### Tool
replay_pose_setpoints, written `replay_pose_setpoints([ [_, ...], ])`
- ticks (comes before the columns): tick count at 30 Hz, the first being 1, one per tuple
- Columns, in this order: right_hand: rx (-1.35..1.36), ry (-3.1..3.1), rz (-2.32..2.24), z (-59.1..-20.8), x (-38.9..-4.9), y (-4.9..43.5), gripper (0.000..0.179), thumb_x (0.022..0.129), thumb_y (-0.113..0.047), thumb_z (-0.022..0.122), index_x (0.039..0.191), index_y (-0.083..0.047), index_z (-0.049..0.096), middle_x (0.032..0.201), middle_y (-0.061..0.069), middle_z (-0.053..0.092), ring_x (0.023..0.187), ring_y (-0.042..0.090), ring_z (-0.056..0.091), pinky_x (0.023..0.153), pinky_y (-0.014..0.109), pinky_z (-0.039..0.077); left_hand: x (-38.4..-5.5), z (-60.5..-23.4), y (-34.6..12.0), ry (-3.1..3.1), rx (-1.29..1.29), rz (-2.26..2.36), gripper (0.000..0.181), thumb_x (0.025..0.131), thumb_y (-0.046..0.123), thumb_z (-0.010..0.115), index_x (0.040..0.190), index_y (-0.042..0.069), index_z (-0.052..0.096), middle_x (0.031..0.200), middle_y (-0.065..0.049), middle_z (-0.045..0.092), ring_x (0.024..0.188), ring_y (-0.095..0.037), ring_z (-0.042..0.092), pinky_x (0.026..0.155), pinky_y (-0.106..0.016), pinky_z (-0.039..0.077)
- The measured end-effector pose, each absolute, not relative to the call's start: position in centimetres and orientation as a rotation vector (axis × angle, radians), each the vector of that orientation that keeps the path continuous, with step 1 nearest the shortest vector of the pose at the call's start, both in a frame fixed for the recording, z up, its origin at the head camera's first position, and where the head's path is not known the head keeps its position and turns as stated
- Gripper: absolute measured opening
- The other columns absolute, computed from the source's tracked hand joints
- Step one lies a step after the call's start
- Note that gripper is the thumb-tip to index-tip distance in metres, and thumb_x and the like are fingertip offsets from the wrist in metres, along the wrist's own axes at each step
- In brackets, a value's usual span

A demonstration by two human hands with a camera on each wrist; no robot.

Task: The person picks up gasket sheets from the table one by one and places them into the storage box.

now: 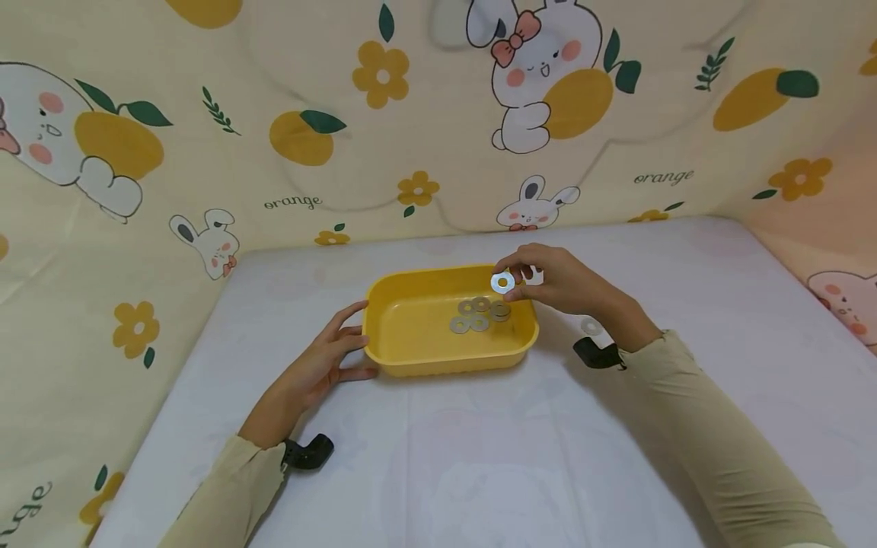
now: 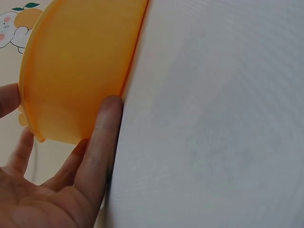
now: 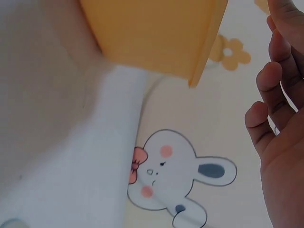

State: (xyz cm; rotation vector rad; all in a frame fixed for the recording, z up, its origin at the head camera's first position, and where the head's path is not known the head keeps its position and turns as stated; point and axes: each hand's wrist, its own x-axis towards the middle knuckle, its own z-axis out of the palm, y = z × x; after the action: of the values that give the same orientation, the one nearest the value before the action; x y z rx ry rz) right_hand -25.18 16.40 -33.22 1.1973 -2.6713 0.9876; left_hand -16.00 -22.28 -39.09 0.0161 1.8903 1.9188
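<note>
Head view: left hand [image 1: 317, 367], fingers nearly straight, steadies the near-left end of the yellow tray [image 1: 411, 335]; loose washers [image 1: 472, 325] lie toward its right. Beyond, right hand [image 1: 563, 283] pinches a single washer [image 1: 495, 282] above it. Step judged likely: washer placement; next move calls for controlled release.

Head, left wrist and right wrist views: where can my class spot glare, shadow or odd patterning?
Head: the round, holed metal washer pinched by the right hand glares white, and the tan-sleeved right arm shadows the white table; left wrist: faint, fine ripples across the table; right wrist: a broad, soft-edged shadow beside the yellow plastic tray.
</note>
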Motion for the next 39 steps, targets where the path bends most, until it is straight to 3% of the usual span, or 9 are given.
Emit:
replay_pose_setpoints([
  [7, 1.264, -2.598, 1.07, -32.8, -25.1, 14.6, 0.038, 0.079, -0.018, 0.083, 0.115, -0.017, 0.071, 0.085, -0.007, 0.057, 0.083, 0.01, 0.05, 0.071, 0.022, 0.04, -15.9, -39.0, -22.4, 1.883, -0.001, 1.919, 0.063, 0.101, 0.021, 0.054, 0.154, 0.038, 0.024, 0.155, -0.015, 0.035, 0.127, -0.03, 0.052, 0.094, -0.045, 0.059],
  [16, 1.322, -2.565, 1.159, -32.5, -25.0, 12.4, 0.039, 0.08, -0.013, 0.082, 0.117, -0.014, 0.071, 0.087, -0.002, 0.06, 0.085, 0.013, 0.052, 0.078, 0.03, 0.049, -16.0, -39.0, -22.3, 1.874, -0.004, 1.922, 0.063, 0.102, 0.019, 0.053, 0.155, 0.036, 0.023, 0.155, -0.015, 0.036, 0.129, -0.031, 0.051, 0.094, -0.046, 0.059],
  [32, 1.266, -2.725, 1.159, -33.8, -25.3, 10.2, 0.037, 0.084, -0.025, 0.08, 0.119, -0.018, 0.071, 0.093, 0.0, 0.059, 0.092, 0.015, 0.05, 0.081, 0.029, 0.046, -15.9, -38.8, -22.2, 1.885, 0.005, 1.932, 0.064, 0.102, 0.018, 0.053, 0.156, 0.035, 0.023, 0.154, -0.016, 0.036, 0.131, -0.033, 0.048, 0.093, -0.046, 0.059],
  [39, 1.259, -2.754, 1.039, -34.1, -25.2, 9.3, 0.035, 0.085, -0.028, 0.079, 0.117, -0.017, 0.071, 0.089, -0.001, 0.058, 0.088, 0.016, 0.049, 0.076, 0.03, 0.043, -16.0, -39.0, -22.2, 1.882, 0.01, 1.938, 0.065, 0.101, 0.019, 0.055, 0.155, 0.035, 0.023, 0.154, -0.016, 0.037, 0.129, -0.033, 0.05, 0.092, -0.047, 0.059],
])
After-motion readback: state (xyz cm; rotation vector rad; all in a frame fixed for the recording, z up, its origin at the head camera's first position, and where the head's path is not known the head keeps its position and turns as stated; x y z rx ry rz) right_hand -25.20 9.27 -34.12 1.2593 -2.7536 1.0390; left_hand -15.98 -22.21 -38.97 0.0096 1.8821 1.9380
